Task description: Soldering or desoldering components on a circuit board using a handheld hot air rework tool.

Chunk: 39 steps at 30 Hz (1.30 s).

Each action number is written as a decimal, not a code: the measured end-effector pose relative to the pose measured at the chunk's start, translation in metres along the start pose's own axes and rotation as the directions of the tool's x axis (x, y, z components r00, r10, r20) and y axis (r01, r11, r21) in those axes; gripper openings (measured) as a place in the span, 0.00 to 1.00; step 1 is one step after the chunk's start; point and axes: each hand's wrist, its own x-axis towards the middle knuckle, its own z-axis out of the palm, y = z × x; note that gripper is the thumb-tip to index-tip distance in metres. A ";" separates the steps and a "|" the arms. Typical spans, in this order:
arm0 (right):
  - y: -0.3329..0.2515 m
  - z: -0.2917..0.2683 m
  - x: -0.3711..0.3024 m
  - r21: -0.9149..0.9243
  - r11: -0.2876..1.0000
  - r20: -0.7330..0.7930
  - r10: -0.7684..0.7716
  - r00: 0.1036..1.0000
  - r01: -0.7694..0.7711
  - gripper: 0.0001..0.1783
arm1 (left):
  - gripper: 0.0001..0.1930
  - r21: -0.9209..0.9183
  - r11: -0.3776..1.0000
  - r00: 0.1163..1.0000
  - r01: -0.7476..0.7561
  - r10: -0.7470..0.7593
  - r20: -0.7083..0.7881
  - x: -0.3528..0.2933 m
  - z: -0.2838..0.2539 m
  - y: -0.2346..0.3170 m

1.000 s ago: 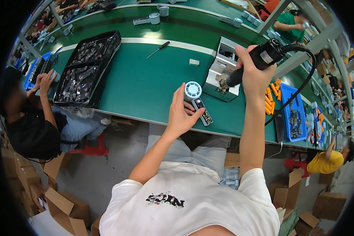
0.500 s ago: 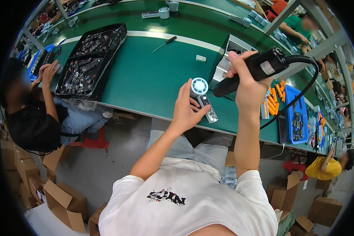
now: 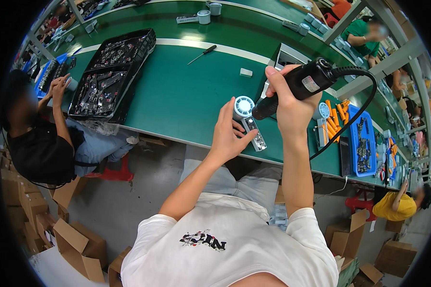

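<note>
Left of the fan, a black tray holds dark parts in two compartments; right of it, a blue tray holds more. Your right hand grips the black driver, nose just beside the fan. Your left hand is clamped on the fan's left side: round, light-blue spoked head, narrow handle baring shiny innards.

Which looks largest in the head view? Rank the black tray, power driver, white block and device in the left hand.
1. Black tray
2. Power driver, perhaps enlarged by nearness
3. Device
4. White block
</note>
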 end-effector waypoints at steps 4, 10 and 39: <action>0.001 0.003 0.000 0.008 1.000 -0.004 0.009 1.000 -0.009 0.10 | 0.54 0.004 1.000 1.000 0.003 -0.003 0.006 0.000 0.001 0.001; 0.003 0.003 -0.003 -0.062 0.998 0.041 -0.001 0.999 0.004 0.09 | 0.54 0.001 1.000 1.000 0.010 -0.010 0.011 -0.001 0.002 -0.001; -0.019 -0.151 -0.062 -0.027 0.949 -0.037 0.313 0.949 -0.314 0.13 | 0.45 -0.029 1.000 0.996 0.010 -0.012 -0.083 -0.001 0.015 0.002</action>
